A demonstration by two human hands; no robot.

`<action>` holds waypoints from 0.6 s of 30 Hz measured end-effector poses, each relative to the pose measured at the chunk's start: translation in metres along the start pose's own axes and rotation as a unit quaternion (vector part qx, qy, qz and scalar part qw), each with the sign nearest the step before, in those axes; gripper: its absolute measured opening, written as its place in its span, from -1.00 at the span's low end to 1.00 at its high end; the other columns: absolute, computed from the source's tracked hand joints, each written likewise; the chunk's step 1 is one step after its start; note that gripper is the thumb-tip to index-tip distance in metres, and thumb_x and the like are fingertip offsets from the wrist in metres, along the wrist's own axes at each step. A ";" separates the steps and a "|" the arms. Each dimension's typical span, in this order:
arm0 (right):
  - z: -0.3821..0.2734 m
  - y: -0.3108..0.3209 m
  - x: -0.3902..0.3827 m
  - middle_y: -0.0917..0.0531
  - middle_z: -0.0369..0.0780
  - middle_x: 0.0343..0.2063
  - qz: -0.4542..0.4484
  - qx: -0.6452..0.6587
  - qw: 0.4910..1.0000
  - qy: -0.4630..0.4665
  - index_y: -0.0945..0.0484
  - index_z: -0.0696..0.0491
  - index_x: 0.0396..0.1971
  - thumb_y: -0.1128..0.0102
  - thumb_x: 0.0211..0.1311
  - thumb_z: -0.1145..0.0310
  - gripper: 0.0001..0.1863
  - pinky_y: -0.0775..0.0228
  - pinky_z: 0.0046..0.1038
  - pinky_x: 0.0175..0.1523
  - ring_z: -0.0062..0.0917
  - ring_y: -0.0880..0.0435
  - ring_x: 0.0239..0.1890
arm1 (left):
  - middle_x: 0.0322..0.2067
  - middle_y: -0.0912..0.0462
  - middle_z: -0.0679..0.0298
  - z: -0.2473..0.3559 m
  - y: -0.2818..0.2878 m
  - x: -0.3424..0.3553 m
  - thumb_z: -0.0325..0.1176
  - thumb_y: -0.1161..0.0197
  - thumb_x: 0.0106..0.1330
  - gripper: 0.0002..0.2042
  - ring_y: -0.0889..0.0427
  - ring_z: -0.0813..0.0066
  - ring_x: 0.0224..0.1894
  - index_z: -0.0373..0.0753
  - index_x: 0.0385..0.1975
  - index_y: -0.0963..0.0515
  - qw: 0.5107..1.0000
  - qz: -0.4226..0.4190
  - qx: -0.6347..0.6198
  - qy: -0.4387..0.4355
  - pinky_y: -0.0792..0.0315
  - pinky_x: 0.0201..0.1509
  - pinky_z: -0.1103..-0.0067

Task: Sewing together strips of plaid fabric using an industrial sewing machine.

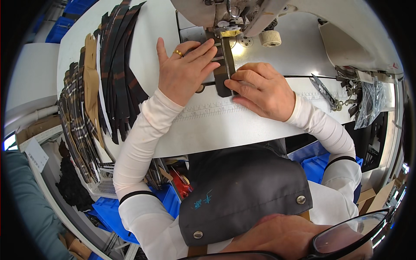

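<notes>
A dark plaid fabric strip [222,89] lies lengthwise under the needle area of a sewing machine [195,14]. Along its right side runs a zipper [226,58] with pale metal teeth, its far end reaching the machine's foot. My left hand [184,71], wearing a gold ring, rests flat with fingers spread, the fingertips at the strip's left edge. On the other side, my right hand [266,93] pinches the near part of the zipper and the strip's right edge between thumb and fingers. The exact grip is partly hidden by the fingers.
Dark strips [116,65], a tan strip [91,76] and plaid strips [71,104] are stacked at the left. Thread snips [323,92] lie right of my right hand, near a clear plastic bag [370,104]. A measuring scale [203,111] runs along the table's near side. Blue bins [112,216] stand below.
</notes>
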State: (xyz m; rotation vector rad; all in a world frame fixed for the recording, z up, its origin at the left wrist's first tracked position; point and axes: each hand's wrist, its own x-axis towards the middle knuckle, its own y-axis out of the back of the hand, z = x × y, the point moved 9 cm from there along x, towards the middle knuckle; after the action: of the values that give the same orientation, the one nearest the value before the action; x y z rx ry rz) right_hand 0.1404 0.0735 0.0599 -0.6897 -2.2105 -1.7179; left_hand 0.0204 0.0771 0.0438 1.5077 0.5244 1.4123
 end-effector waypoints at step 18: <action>0.035 -0.006 0.018 -0.51 -0.25 -0.34 0.010 0.008 1.000 -0.021 -0.57 0.10 -0.20 -0.32 -0.09 0.36 -0.63 -0.36 -0.40 -0.18 -0.37 -0.47 -0.30 | -0.07 -0.52 0.53 0.000 -0.006 -0.001 -0.20 -0.29 0.12 -0.70 -0.51 0.54 -0.08 -0.12 -0.15 -0.58 1.000 -0.009 -0.008 -0.013 0.10 0.23 -0.12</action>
State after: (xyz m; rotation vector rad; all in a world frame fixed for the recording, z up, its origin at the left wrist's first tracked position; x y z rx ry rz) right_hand 0.1255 0.1093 0.0543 -0.7491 -2.2358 -1.6891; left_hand 0.0214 0.0787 0.0383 1.5031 0.5095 1.3787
